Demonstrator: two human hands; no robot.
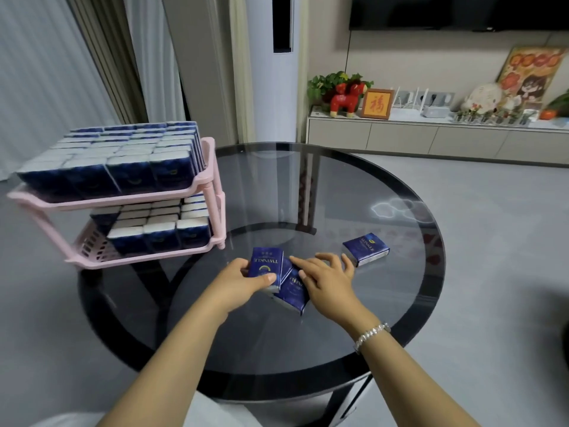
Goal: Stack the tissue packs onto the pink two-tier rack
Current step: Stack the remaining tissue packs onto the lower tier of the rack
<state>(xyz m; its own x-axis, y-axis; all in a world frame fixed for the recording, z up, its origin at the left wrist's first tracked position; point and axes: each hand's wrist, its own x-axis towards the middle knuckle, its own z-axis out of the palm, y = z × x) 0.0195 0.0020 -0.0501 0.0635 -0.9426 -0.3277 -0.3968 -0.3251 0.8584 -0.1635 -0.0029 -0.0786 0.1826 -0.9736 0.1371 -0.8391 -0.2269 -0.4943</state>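
Packs fill most of the pink rack (212, 192) at the table's left edge, both tiers lined with upright rows so more fit side by side. I see my left hand (243, 280) closed around one tissue pack (265, 266), thumb across its near end and fingers behind it, tilting it up off the glass table (338, 192) near the middle. My right hand (328, 277) lies with fingers spread and loose over a second pack (292, 292) lying flat beneath the first; I judge it is steadying or gathering that one, not yet gripping it. A third pack (366, 248) lies apart toward the right side of the table. The held pack and the far one both read "TWINKLE" in pale letters on dark blue. The lower tier has bare space at its left end.
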